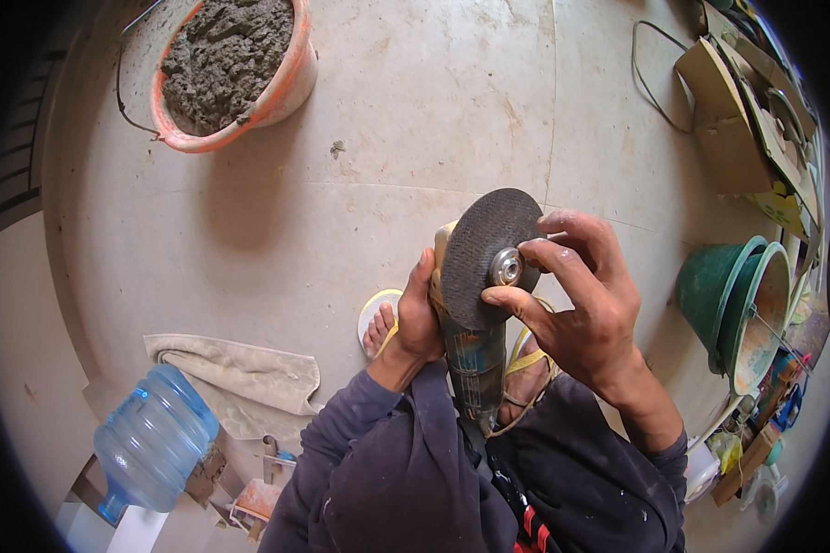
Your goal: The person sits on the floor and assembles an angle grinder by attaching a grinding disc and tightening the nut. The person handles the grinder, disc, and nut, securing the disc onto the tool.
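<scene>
An angle grinder (475, 361) stands upright between my knees, its dark body pointing down toward my lap. My left hand (417, 318) is closed around the grinder's head from the left, thumb up along its side. A thin black cutting disc (481, 235) is mounted on the head and faces up and to the right. At the disc's centre sits a silver flange nut (506, 268). The thumb and index finger of my right hand (592, 309) are closed about this nut from the right, with the other fingers curled above the disc's edge.
An orange bucket (304, 78) of wet grey mortar (226, 64) stands at the far left. A blue water bottle (157, 438) and a beige cloth (240, 364) lie at the near left. Green buckets (710, 286), a cardboard box (733, 138) and a cable (634, 60) are on the right.
</scene>
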Tool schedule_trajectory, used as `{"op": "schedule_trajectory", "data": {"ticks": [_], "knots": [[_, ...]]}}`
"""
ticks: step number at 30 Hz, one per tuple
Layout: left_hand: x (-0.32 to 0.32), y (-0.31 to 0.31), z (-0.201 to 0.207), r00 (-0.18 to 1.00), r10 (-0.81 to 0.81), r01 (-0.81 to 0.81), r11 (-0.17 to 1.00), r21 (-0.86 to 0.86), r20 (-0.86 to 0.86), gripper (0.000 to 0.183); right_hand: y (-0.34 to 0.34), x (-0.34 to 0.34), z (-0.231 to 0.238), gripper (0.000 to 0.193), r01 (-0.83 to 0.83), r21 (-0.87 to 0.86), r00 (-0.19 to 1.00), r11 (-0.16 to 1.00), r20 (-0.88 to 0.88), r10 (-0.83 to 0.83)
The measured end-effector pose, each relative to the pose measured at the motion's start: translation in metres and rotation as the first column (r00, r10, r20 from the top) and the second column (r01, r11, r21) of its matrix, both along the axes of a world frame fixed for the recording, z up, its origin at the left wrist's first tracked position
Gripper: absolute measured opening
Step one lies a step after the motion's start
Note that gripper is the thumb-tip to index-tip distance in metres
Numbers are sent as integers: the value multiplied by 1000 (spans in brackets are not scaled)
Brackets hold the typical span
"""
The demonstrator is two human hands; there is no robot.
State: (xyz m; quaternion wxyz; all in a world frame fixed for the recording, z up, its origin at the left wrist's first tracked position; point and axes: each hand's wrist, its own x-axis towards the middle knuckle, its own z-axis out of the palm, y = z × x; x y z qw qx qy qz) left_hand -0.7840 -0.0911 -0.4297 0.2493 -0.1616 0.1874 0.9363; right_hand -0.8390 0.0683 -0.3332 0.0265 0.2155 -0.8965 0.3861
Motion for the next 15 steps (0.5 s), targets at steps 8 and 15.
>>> {"op": "schedule_trajectory", "data": {"ticks": [8,15], "knots": [[-2,2,4,1000,13,-13,999,-51,7,61,0,-2,7,36,-60,-18,998,998,-3,60],[-2,1,5,1000,12,-12,1000,-21,24,60,2,-2,13,35,-63,4,998,998,14,63]]}}
